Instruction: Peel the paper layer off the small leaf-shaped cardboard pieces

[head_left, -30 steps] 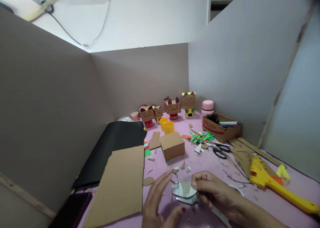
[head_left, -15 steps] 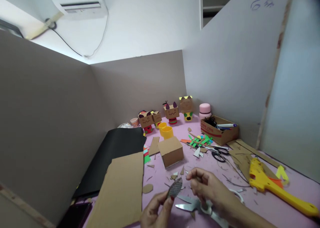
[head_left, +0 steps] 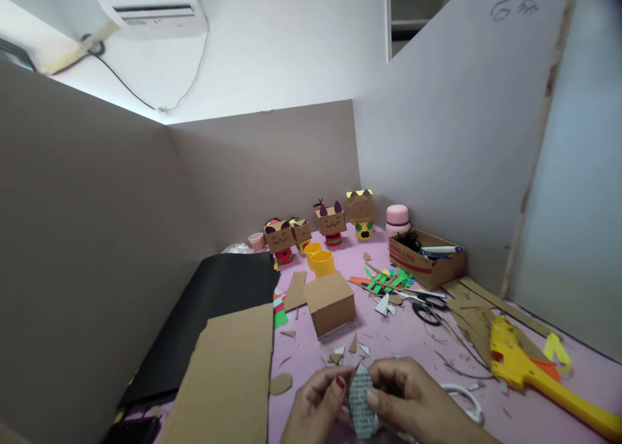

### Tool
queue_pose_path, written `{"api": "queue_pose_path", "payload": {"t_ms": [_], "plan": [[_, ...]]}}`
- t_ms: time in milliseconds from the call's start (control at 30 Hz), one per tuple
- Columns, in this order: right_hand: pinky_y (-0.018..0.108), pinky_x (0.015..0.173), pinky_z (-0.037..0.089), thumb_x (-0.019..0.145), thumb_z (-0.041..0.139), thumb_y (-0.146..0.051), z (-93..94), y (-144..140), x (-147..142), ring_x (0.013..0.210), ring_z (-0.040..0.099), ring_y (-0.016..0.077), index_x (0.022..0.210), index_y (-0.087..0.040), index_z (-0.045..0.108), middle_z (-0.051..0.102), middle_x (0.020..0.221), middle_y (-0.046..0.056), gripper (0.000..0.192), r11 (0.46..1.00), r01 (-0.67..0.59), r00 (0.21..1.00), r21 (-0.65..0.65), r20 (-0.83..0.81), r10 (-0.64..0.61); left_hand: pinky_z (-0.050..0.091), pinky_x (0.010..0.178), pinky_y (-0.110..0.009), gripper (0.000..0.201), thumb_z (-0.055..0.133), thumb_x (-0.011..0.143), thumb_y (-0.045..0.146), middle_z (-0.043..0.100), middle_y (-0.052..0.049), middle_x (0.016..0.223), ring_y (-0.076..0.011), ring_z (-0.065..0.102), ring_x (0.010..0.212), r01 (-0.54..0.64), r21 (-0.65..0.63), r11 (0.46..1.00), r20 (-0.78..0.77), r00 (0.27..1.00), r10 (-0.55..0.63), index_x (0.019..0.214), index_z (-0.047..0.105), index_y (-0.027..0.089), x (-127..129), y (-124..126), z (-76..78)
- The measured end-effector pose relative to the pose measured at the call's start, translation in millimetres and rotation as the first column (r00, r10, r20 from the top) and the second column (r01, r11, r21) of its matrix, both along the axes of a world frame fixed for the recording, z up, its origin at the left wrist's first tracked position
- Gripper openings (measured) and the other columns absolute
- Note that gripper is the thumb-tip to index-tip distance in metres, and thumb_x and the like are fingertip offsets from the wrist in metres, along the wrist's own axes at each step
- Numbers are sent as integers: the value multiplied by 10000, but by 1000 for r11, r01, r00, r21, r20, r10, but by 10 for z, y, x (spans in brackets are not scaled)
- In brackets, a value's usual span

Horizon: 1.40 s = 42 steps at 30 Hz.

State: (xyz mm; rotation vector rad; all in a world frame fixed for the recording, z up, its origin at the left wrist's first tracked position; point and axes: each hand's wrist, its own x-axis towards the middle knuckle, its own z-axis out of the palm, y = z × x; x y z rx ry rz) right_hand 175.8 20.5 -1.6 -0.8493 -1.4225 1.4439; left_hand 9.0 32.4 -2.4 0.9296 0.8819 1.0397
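Low in the view, both hands pinch one small leaf-shaped cardboard piece [head_left: 361, 402]. Its printed paper side, covered in small text, faces me, and its pointed tip is up. My left hand [head_left: 321, 402] closes on the left edge, thumb in front. From the right, my right hand [head_left: 408, 392] presses the piece between thumb and fingers. Under my right hand lie the scissors with a white handle [head_left: 469, 398]; their blades are hidden. Small cardboard scraps [head_left: 336, 356] lie just beyond my fingers.
A cardboard box [head_left: 330, 304] stands ahead, yellow rings [head_left: 322, 262] behind it. Cardboard figures [head_left: 332, 222] line the back. On the left is a large cardboard sheet [head_left: 233, 373]; on the right, black-handled scissors [head_left: 427, 311], a yellow glue gun [head_left: 510, 347] and a pen box [head_left: 427, 262].
My right hand has left the scissors and moved left onto the cardboard piece. The piece has turned from its dark ridged face to its printed face and sits lower.
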Motion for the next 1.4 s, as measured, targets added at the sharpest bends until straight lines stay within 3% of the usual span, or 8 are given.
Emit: {"api": "queue_pose_path", "payload": {"t_ms": [100,267,400,600,833,1000,1167,1400], "plan": [[211,484,261,675,656,-602,-5,-16,-8,529,370,95,663,-160,542,448,569,-41,456,997,-81,995,6,67,81,357,556,-197,439,813,538,462,572,29,546,-73,468,507,87,6,996,30,996,-87,867,761,176,-22,32,122],[228,482,221,649,643,-652,-36,-59,-40,544,328,94,676,-144,581,404,586,-42,513,987,-155,984,-53,80,159,390,636,-233,260,836,533,396,649,-33,623,-146,562,654,239,-49,970,33,971,-238,644,771,170,-23,-33,187],[238,493,230,677,658,-608,-123,-84,-57,552,325,101,691,-149,619,388,567,-52,461,991,-127,984,-47,118,132,395,646,-243,263,827,547,404,620,-23,636,-149,545,656,237,-8,972,4,972,-237,629,764,162,-65,-65,116],[222,503,309,683,708,-519,-115,-32,-90,503,410,84,697,-123,631,505,572,-28,403,985,-84,996,-150,-48,77,392,582,-236,410,734,648,496,625,-13,660,-106,518,554,192,-104,976,145,974,-176,927,732,196,-171,-16,-74],[184,455,293,689,738,-439,-82,20,-49,470,400,60,712,-118,622,524,545,-45,342,986,9,999,-164,-51,-18,447,703,-272,296,755,694,317,728,-96,787,-184,647,747,327,-8,945,122,938,-323,941,726,157,-135,34,-127],[176,432,278,673,749,-443,-77,25,-59,438,401,50,700,-115,614,530,522,-49,355,985,8,997,-170,-72,-21,461,727,-280,347,791,652,292,751,-83,766,-179,673,701,343,38,939,140,928,-345,969,722,170,-92,27,-141],[177,422,275,672,727,-503,-90,53,-71,420,420,57,726,-108,616,566,516,-25,414,985,-16,995,-169,-103,-1,468,683,-231,386,820,609,299,761,-77,757,-150,682,678,340,30,940,155,927,-341,964,725,183,-93,26,-139],[197,532,327,635,768,-505,-56,9,-127,601,430,97,949,-132,628,561,704,-16,507,999,43,997,-30,-61,-44,500,753,-288,390,863,533,249,784,-86,834,-201,707,782,115,49,992,117,986,-120,901,739,217,-98,48,-193]]}}
